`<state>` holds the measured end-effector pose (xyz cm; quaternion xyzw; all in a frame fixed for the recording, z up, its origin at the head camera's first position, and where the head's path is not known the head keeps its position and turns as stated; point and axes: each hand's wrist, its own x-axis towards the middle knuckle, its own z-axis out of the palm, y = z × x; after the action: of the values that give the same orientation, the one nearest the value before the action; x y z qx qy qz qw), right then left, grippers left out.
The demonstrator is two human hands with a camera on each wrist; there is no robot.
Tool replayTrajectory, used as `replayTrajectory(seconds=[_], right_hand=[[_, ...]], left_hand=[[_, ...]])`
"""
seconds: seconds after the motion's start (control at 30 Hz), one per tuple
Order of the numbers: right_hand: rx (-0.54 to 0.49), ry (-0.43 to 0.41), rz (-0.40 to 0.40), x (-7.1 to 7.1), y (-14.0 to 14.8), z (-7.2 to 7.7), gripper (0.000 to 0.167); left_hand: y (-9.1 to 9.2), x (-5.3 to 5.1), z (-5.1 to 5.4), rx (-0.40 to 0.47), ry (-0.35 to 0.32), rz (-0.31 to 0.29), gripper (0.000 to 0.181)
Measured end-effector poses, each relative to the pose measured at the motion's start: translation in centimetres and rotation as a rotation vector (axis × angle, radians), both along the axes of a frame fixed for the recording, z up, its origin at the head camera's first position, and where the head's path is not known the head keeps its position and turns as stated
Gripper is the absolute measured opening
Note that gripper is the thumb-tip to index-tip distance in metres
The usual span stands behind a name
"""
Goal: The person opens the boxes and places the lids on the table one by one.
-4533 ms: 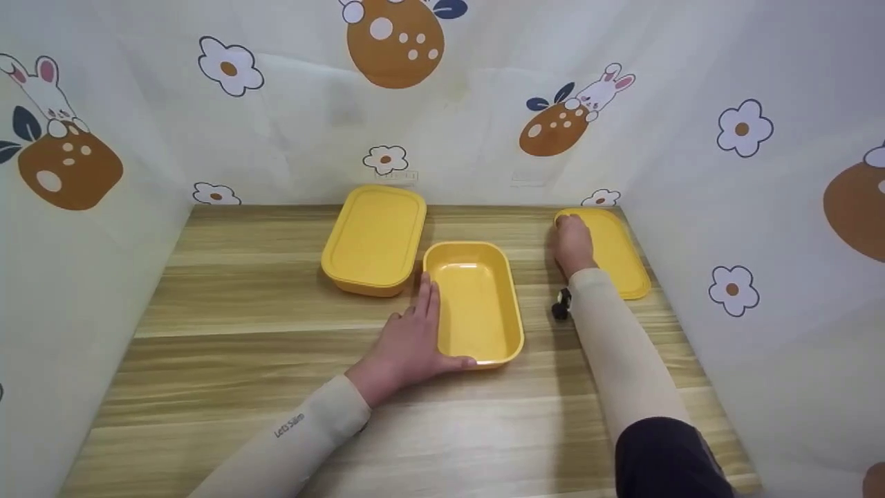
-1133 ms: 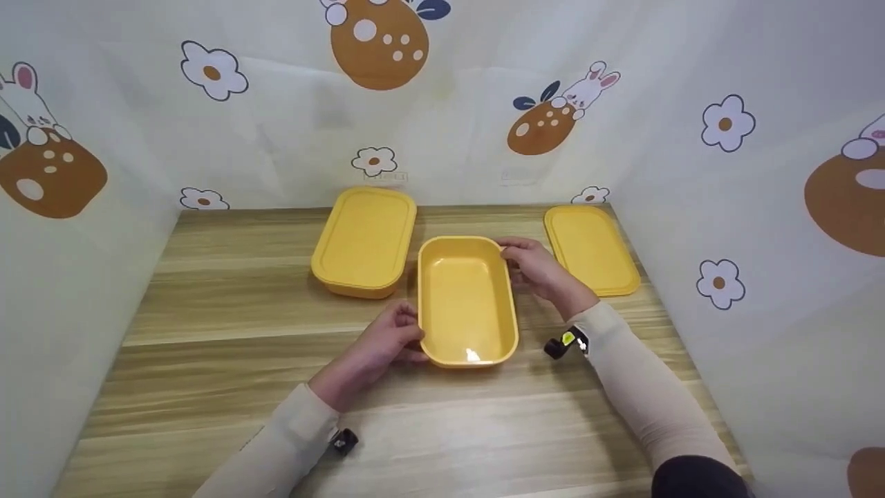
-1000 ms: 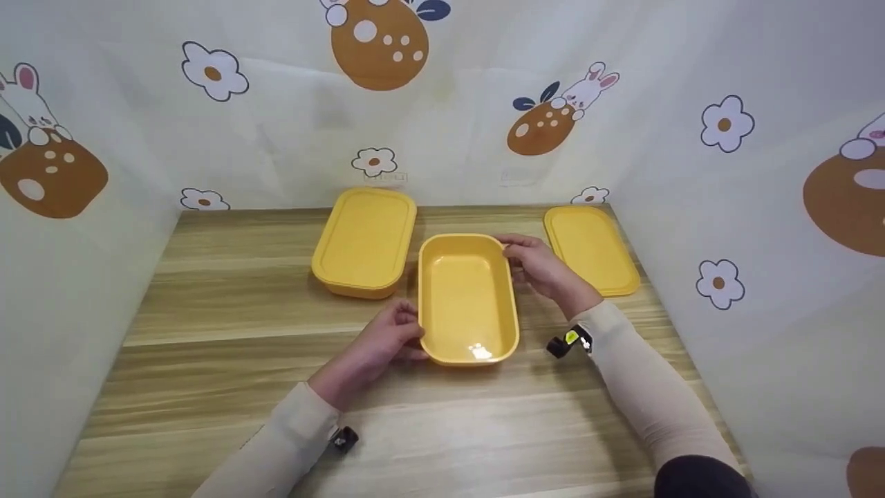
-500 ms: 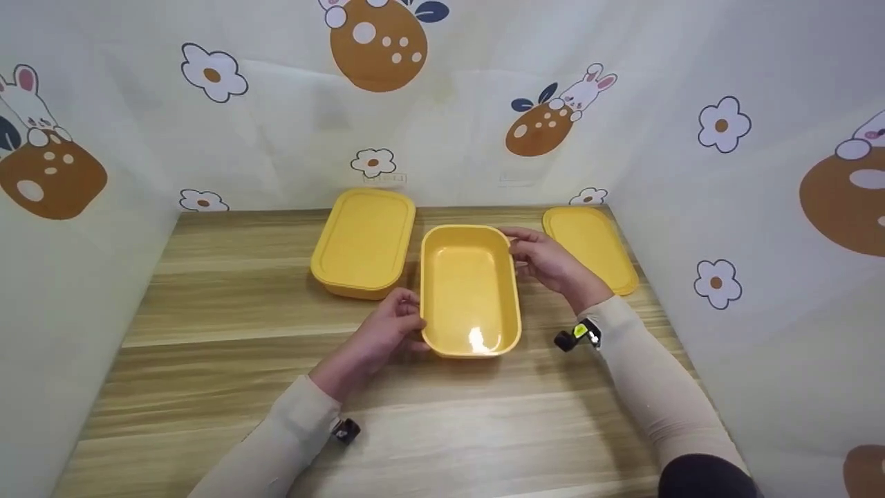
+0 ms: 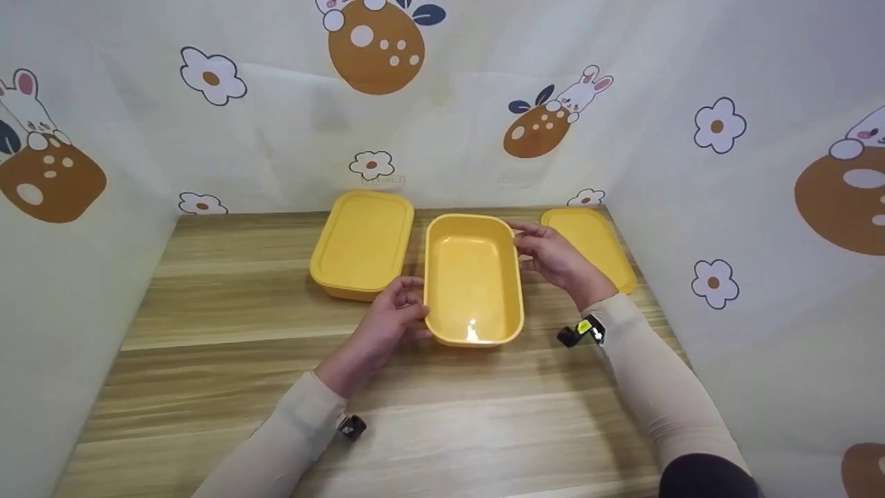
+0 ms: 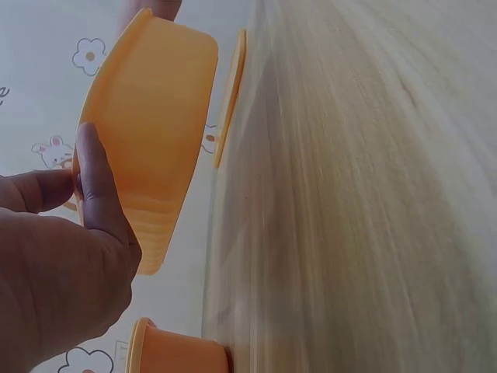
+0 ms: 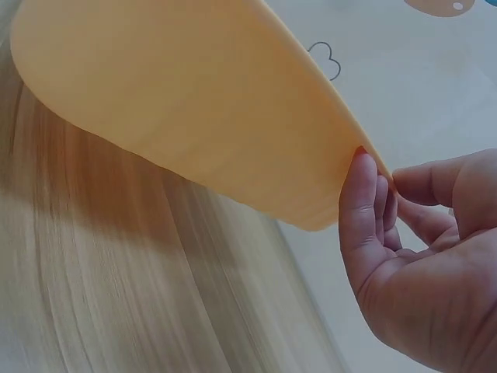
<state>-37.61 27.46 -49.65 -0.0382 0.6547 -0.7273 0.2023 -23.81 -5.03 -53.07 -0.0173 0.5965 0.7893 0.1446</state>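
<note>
Both hands hold an open yellow food container (image 5: pixel 471 290) between them, and its inside looks bare. My left hand (image 5: pixel 387 325) pinches the rim at the near left, thumb on the edge and fingers along the outer wall. At the far right corner my right hand (image 5: pixel 553 259) pinches the rim the same way. In the left wrist view the container (image 6: pixel 159 109) hangs above the wooden table, with a gap below it. The right wrist view shows the container's outer wall (image 7: pixel 186 101) beside the pinching fingers (image 7: pixel 361 210).
A second yellow container with its lid on (image 5: pixel 363 242) stands at the back left, close to the held one. A loose yellow lid (image 5: pixel 598 245) lies flat at the back right, partly behind the right hand. Patterned cloth walls (image 5: pixel 456 124) enclose the wooden table (image 5: pixel 228 360).
Earlier my right hand was at the loose lid while the left touched the container. Since then both hands have gripped the container, lifted it off the table and moved it slightly away from me.
</note>
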Motion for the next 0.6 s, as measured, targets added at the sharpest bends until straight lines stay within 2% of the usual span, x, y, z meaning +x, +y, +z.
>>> replayTrajectory(seconds=[0.3,0.47,0.6], right_hand=[[0.018,0.011,-0.030,-0.7,0.4,0.2,0.047],[0.073,0.019,-0.034,-1.1,0.6,0.5,0.046],[0.129,0.025,-0.029,-1.6,0.8,0.6,0.044]], left_hand=[[0.8,-0.4,0.2,0.013,0.014,0.024,0.051],[1.3,-0.6,0.3,0.032,-0.008,0.042,0.049],[1.8,-0.8,0.4,0.047,-0.026,0.045,0.054]])
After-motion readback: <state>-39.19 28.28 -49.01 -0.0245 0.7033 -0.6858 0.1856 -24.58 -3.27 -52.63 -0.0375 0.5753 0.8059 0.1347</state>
